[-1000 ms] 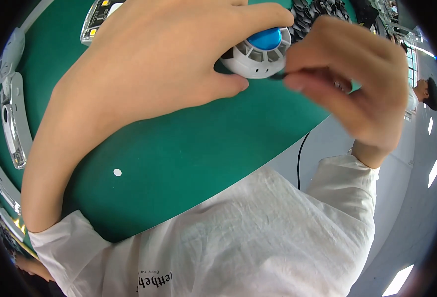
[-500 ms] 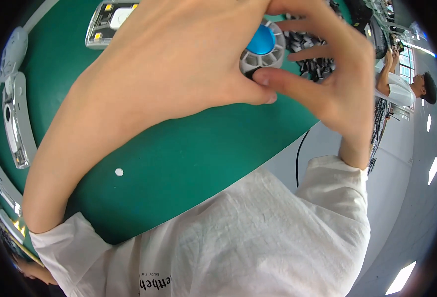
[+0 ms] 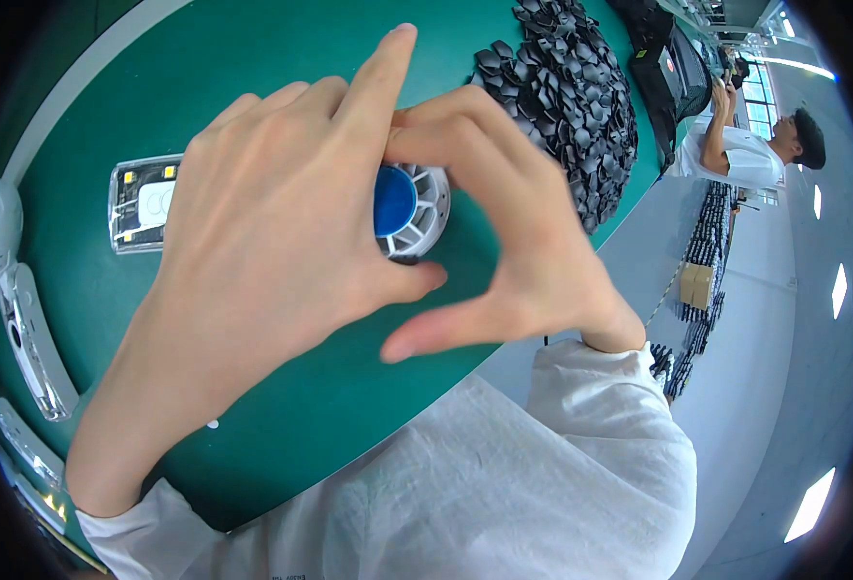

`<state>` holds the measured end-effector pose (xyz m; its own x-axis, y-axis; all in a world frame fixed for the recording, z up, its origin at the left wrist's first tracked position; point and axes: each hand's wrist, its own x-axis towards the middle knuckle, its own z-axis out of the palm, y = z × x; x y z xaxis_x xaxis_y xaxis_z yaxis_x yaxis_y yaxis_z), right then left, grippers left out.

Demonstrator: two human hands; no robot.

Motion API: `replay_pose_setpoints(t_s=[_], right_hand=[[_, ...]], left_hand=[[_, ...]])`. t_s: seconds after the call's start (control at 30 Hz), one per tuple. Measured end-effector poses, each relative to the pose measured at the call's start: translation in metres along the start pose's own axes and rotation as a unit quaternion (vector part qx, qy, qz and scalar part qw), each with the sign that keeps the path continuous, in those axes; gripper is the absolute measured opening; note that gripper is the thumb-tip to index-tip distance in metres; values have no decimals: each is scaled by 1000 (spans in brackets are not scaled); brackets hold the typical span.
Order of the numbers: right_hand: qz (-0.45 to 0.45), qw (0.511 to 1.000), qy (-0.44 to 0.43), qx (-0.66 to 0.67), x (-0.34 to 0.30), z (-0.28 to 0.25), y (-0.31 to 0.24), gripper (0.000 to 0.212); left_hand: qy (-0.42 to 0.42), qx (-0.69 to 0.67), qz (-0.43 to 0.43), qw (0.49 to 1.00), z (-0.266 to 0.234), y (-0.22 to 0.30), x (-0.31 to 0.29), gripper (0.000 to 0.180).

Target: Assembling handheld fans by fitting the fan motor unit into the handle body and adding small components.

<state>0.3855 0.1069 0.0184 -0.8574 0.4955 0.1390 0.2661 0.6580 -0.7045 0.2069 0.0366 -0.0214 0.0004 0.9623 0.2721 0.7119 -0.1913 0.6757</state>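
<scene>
A pale device lies under my left hand point(image 3: 281, 193). Its round ribbed head point(image 3: 431, 208) with a blue disc point(image 3: 394, 201) shows to the right of the hand, and a clear end with small yellow squares point(image 3: 129, 198) sticks out on the left. My left thumb rests by the head's lower edge, where a dark bit shows; the index finger stretches up and away. The palm hides the device's middle. Beyond the head, my right hand point(image 3: 528, 227) arches with curved fingers near the left index finger. Its thumb stands apart below, with nothing between thumb and fingers.
A large pile of small black pieces point(image 3: 576, 106) lies at the far right of the green table point(image 3: 349, 377). Similar pale devices point(image 3: 32, 338) line the left edge. A black bag-like item point(image 3: 668, 72) sits past the pile. Another person point(image 3: 750, 150) is at the right.
The device and both hands now appear lower and further left, as the whole view has shifted. My right thumb has come away from the head's edge, and my left index finger has straightened.
</scene>
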Motion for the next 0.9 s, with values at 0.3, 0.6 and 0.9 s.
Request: replay_pose_setpoints(t_s=[0.3, 0.6, 0.9], right_hand=[[-17, 1000, 5, -23, -1, 6, -5, 67], [29, 973, 141, -178, 33, -73, 32, 19], [93, 937, -16, -336, 54, -113, 120, 24]], left_hand=[[-29, 17, 10, 999, -13, 10, -3, 72], [-10, 127, 90, 988, -12, -1, -4, 78], [73, 180, 123, 973, -13, -32, 11, 66]])
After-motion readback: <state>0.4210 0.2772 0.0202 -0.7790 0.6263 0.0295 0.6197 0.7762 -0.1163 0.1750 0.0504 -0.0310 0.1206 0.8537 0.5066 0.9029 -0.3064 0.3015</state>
